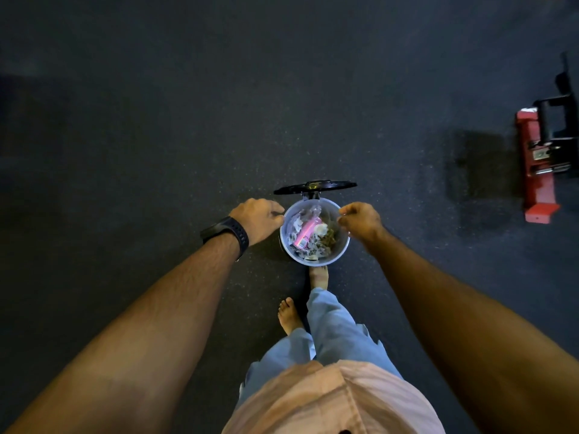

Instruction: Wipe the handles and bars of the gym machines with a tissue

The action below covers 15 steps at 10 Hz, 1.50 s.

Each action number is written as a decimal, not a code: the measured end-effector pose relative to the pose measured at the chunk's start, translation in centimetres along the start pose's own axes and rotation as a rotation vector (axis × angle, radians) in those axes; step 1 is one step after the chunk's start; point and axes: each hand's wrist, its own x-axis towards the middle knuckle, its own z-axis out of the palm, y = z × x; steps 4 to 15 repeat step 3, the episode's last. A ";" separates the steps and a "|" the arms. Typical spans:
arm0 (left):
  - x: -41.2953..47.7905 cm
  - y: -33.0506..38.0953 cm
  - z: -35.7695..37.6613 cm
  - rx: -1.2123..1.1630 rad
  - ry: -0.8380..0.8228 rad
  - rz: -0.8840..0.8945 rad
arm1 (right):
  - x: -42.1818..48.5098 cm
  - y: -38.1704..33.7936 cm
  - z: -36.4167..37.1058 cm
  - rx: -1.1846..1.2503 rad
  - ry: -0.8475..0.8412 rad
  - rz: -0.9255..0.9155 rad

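Observation:
A small round pedal bin (pixel 344 245) stands on the dark floor with its black lid (pixel 315 185) tipped up. Inside lie crumpled white tissues (pixel 296 228) and a pink container (pixel 305 232). My left hand (pixel 258 218), with a black watch on the wrist, hovers at the bin's left rim with curled fingers. My right hand (pixel 360 221) hovers at the right rim, its fingers and thumb drawn together. No tissue shows in either hand. My bare right foot (pixel 319 277) is at the bin's base.
A red and black piece of gym equipment (pixel 535 164) sits on the floor at the far right. Dark speckled rubber flooring (pixel 156 120) stretches all around the bin. My left foot (pixel 289 314) stands just behind it.

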 end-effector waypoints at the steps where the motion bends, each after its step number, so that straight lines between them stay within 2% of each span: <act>1: 0.0 0.0 0.2 -0.009 0.004 -0.009 | 0.0 0.1 -0.1 0.005 -0.003 0.004; 15: -0.2 0.4 0.1 -0.039 0.017 -0.014 | -0.7 -0.6 -0.5 0.034 0.030 0.002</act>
